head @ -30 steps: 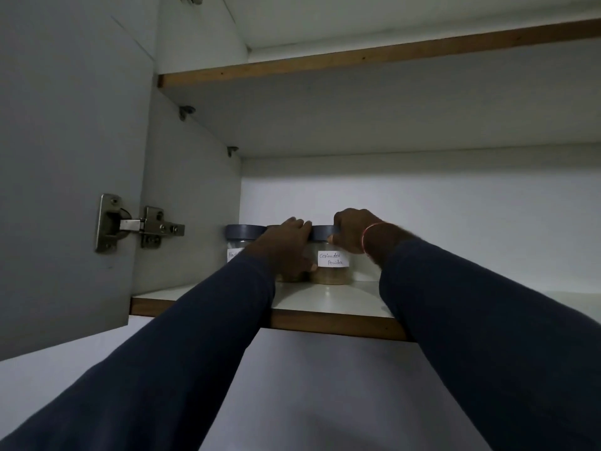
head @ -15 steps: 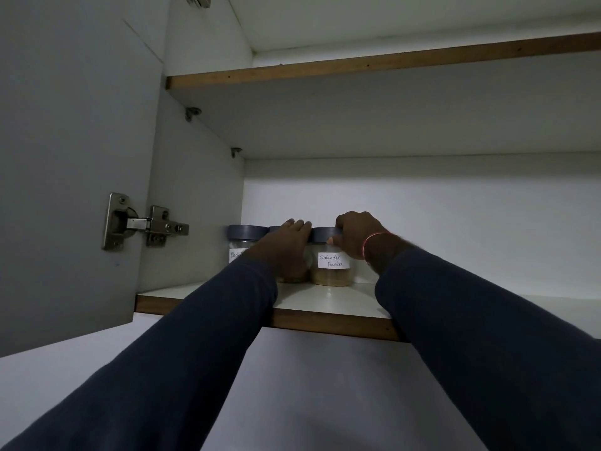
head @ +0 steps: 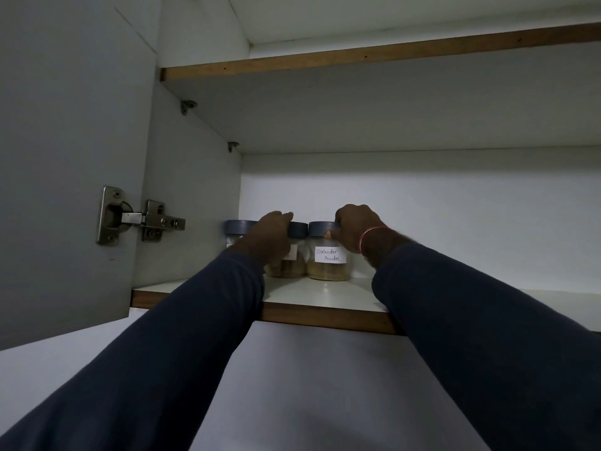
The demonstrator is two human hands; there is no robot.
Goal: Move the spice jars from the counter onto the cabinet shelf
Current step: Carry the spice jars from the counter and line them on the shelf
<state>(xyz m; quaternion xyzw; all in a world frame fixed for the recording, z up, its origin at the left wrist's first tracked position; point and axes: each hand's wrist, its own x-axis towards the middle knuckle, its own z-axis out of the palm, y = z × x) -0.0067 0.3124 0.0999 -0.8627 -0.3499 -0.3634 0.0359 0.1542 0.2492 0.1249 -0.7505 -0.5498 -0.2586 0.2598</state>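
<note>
Three clear spice jars with dark blue lids stand in a row at the back left of the cabinet shelf (head: 325, 294). The right jar (head: 327, 262) carries a white label reading "Coriander Powder"; my right hand (head: 356, 231) grips its lid from the right side. The middle jar (head: 294, 258) holds tan powder, and my left hand (head: 271, 239) is wrapped over its lid and front, hiding most of its label. The left jar (head: 239, 231) stands against the cabinet's side wall, half hidden behind my left wrist.
The open cabinet door (head: 65, 157) with its metal hinge (head: 136, 218) hangs at the left. An upper shelf (head: 357, 60) lies overhead. The lower shelf runs on bare to the right of the jars. The counter is out of view.
Both hands stay on the same two jars. My left hand has shifted a little left on the middle jar, showing more of its lid. The camera has drifted slightly.
</note>
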